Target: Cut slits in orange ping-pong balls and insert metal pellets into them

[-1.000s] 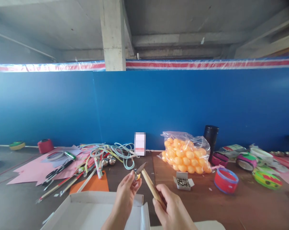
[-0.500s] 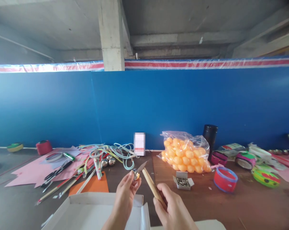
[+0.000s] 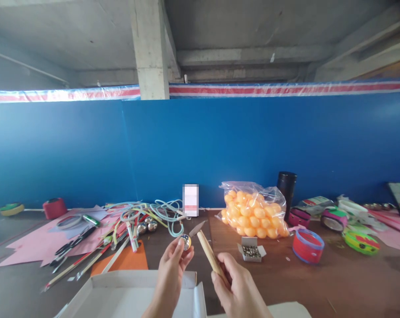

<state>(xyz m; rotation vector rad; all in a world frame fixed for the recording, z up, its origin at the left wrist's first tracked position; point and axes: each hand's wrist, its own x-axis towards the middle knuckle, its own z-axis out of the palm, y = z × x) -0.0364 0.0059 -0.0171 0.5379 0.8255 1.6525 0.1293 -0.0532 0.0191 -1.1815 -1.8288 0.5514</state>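
My left hand (image 3: 173,260) is closed, with the thumb and fingers pinching a shiny silver ball (image 3: 186,241) that carries an orange reflection. My right hand (image 3: 235,280) wraps round a wooden-handled tool (image 3: 208,251). Its dark, pointed metal head (image 3: 197,228) sits across the far end of the handle, close beside and just above the ball. Whether head and ball touch I cannot tell. Both hands are held above an open white cardboard box (image 3: 133,278). More silver balls (image 3: 147,226) lie on the table behind the left hand.
A clear bag of orange balls (image 3: 253,214) and a small box of metal pieces (image 3: 250,251) stand right of centre. Hand drums (image 3: 307,245) lie farther right. Left are scissors (image 3: 76,240), coloured paper (image 3: 24,247), sticks and looped blue cords (image 3: 168,205). A blue partition (image 3: 200,141) rises behind.
The view has turned slightly right, so the table things appear shifted left. The ball is tilted a little differently in my left hand. My right hand keeps the same grip.
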